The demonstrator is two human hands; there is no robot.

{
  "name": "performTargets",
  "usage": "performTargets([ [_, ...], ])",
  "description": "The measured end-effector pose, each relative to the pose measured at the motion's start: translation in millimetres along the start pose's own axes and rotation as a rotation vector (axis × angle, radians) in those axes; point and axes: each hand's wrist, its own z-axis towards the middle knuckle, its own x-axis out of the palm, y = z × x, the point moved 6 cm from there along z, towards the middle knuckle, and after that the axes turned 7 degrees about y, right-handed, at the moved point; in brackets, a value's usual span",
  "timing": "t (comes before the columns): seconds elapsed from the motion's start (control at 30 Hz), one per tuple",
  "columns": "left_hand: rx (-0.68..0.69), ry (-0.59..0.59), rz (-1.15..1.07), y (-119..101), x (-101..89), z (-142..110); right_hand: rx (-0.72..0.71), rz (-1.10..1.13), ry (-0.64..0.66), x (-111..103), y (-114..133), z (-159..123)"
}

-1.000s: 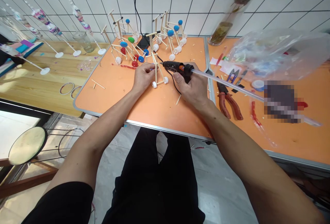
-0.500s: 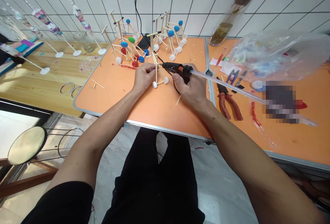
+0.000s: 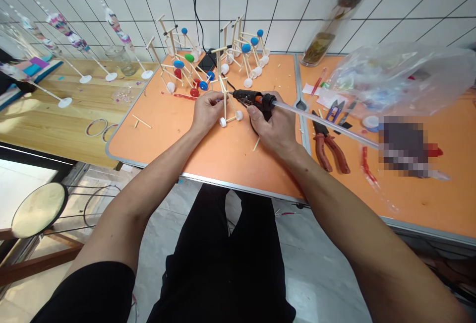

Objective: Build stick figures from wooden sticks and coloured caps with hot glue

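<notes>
My right hand [image 3: 277,123] is wrapped round a black hot glue gun [image 3: 250,96], its nozzle pointing left. A long clear glue stick [image 3: 327,123] runs out of its back end. The nozzle tip is at or very near a small frame of thin wooden sticks [image 3: 225,104] with white wheels at its foot; I cannot tell whether they touch. My left hand [image 3: 208,110] is closed, thumb and fingertips pinching the frame's left side. Just behind stand several similar stick models [image 3: 191,72] with blue, red, green and white wheels.
Red-handled pliers [image 3: 330,149], purple snips [image 3: 335,109] and a plastic bag [image 3: 405,80] lie on the right. A glass bottle [image 3: 323,30] leans by the tiled wall. Loose sticks [image 3: 142,121] lie at the left; a black cable [image 3: 196,5] hangs behind the models.
The glue gun has shifted very slightly left, its nozzle closer to the stick frame. My left hand stays in place, pinching the frame.
</notes>
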Motion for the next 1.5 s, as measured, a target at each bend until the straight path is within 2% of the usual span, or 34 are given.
performTargets([
  [0.67,0.008,0.008,0.012,-5.6,-0.3,-0.6,0.013,-0.012,-0.001,1.7,-0.2,3.2],
  [1.1,-0.050,0.012,0.022,-7.9,-0.2,-0.7,0.012,-0.068,-0.014,1.4,4.4,4.2],
  [1.5,-0.043,0.004,0.023,-8.1,0.5,-1.0,0.037,-0.061,0.023,5.2,-0.9,3.8],
])
